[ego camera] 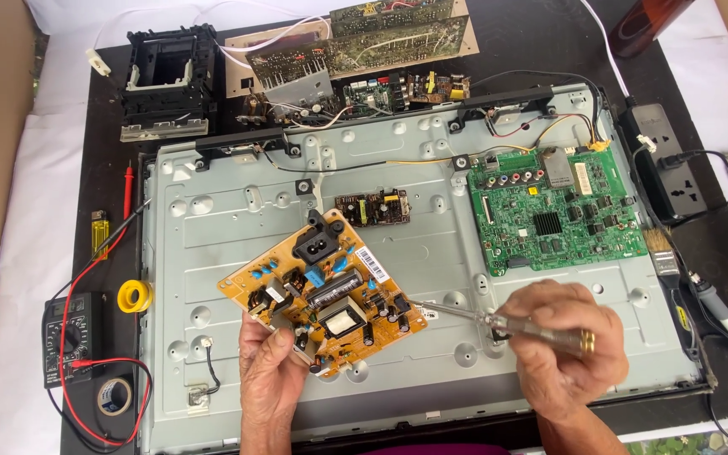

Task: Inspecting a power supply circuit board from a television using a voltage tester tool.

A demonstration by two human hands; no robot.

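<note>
— Both hands are busy: our left hand (270, 371) pinches the lower corner of the orange power supply board (323, 291), thumb on top, and holds it tilted above the panel. Our right hand (562, 350) is closed around a screwdriver (499, 320), whose thin shaft points left, its tip at the board's right edge.

— And beneath them, from the biggest down?

— We see a dark surface (111, 109) carrying the grey metal back of a flat television (238, 211), which fills most of the view. A green main board (554, 211) sits fixed at its right side, and a small dark circuit board (372, 208) lies just above the orange one.

— Around the panel?

— More circuit boards (355, 46) and a black plastic frame (166, 76) lie along the far edge. A power strip (663, 164) and a paintbrush (663, 253) rest to the right. On the left we find a multimeter (69, 337) with red leads, two tape rolls, yellow (135, 296) and black (115, 396).
</note>
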